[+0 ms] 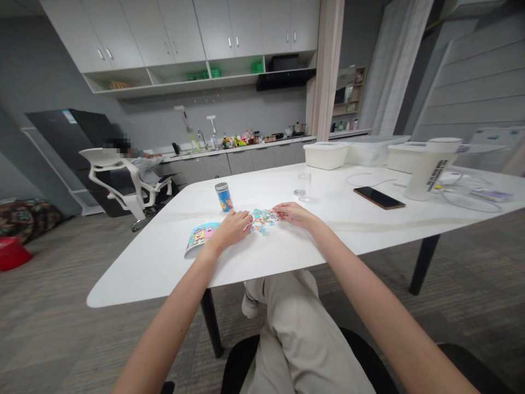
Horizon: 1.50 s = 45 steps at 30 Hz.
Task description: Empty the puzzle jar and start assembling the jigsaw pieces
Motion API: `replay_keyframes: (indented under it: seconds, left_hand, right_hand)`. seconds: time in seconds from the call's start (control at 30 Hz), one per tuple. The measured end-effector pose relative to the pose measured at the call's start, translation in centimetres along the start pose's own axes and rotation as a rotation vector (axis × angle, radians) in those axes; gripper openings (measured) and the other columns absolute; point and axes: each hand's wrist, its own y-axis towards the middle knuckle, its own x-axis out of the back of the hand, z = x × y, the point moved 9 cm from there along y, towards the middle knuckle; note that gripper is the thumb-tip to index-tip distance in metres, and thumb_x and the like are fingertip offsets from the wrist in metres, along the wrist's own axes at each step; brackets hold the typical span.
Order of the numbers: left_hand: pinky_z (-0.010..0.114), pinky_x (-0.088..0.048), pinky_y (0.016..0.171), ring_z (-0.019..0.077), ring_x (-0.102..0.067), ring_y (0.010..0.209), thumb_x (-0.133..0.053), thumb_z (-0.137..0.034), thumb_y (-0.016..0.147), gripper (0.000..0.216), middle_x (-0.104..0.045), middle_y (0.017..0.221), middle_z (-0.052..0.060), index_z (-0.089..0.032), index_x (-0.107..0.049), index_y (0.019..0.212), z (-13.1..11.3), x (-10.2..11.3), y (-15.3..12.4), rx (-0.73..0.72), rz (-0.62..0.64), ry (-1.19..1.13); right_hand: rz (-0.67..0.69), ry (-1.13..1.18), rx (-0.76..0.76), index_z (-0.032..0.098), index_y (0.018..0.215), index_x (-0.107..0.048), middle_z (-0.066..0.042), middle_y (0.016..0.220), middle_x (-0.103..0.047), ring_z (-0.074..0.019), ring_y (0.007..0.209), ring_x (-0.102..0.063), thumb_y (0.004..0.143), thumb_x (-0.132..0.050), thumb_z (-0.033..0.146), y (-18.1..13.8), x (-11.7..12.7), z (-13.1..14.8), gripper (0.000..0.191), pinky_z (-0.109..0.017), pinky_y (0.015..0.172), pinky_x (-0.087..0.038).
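Observation:
A small heap of colourful jigsaw puzzle pieces [263,216], mostly light blue, lies on the white table in front of me. My left hand [235,227] rests palm down at the heap's left side, its fingers bent but loosely apart at the edge pieces. From the right, my right hand [294,214] reaches in with thumb and fingers together on pieces at the edge. Left of the heap is a curled picture sheet [200,235] with cartoon figures, partly behind my left wrist. A blue can with a grey lid [223,197] stands upright just beyond my left hand.
Beyond the heap stands a clear cylinder [304,186] beside a clear round lid [299,192]. Farther right are a phone [379,197], a tall white cup [430,169], cables and white tubs [326,156]. A person sits in a white chair [118,178] by the counter.

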Motion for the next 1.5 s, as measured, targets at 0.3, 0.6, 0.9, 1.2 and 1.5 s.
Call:
replay_keyframes:
  seconds: [0.3, 0.6, 0.9, 1.2, 1.5]
  left_hand:
    - [0.038, -0.037, 0.079, 0.0228, -0.061, 0.089, -0.045, -0.022, 0.094, 0.016, -0.065, 0.096, 0.010, -0.016, -0.057, 0.103, -3.0, 0.4, 0.8, -0.067, 0.017, 0.010]
    - [0.038, -0.037, 0.081, 0.0229, -0.062, 0.092, -0.044, -0.021, 0.093, 0.015, -0.065, 0.096, 0.009, -0.017, -0.055, 0.103, -3.1, 0.0, 1.0, -0.070, 0.017, -0.020]
    - [0.038, -0.037, 0.084, 0.0238, -0.062, 0.099, -0.045, -0.022, 0.092, 0.016, -0.067, 0.103, 0.010, -0.017, -0.055, 0.105, -2.2, 0.2, 0.9, 0.007, 0.081, -0.057]
    - [0.038, -0.037, 0.086, 0.0237, -0.062, 0.100, -0.044, -0.023, 0.093, 0.020, -0.067, 0.104, 0.010, -0.016, -0.054, 0.108, -2.2, -0.4, 0.9, -0.004, 0.096, -0.078]
    - [0.039, -0.038, 0.086, 0.0246, -0.062, 0.099, -0.043, -0.023, 0.092, 0.021, -0.067, 0.104, 0.011, -0.017, -0.054, 0.109, -2.2, -0.4, 0.8, -0.017, 0.077, -0.104]
  right_hand:
    - [-0.003, 0.051, -0.004, 0.011, 0.072, -0.064, -0.004, 0.069, -0.065, -0.0087, 0.065, -0.060, 0.078, -0.063, -0.002, -0.6, 0.7, 0.6, 0.014, -0.018, 0.067, -0.050]
    - [0.008, 0.049, -0.017, 0.013, 0.086, -0.063, -0.006, 0.081, -0.073, -0.0113, 0.074, -0.066, 0.068, -0.061, -0.010, -0.7, 0.8, 0.4, 0.029, -0.023, 0.078, -0.052]
    - [0.069, -0.033, -0.049, 0.015, 0.087, -0.063, -0.004, 0.084, -0.073, -0.0125, 0.077, -0.069, 0.064, -0.063, -0.012, -1.1, 0.3, 0.1, 0.035, -0.025, 0.079, -0.055]
    - [0.068, -0.071, -0.022, 0.014, 0.085, -0.066, -0.004, 0.082, -0.073, -0.0103, 0.076, -0.065, 0.067, -0.066, -0.005, -0.5, 0.3, -0.1, 0.027, -0.020, 0.076, -0.051]
    - [0.126, -0.072, -0.062, 0.014, 0.082, -0.070, -0.002, 0.073, -0.066, -0.0092, 0.064, -0.057, 0.069, -0.058, -0.004, -0.5, -0.3, -0.6, 0.025, -0.018, 0.062, -0.052]
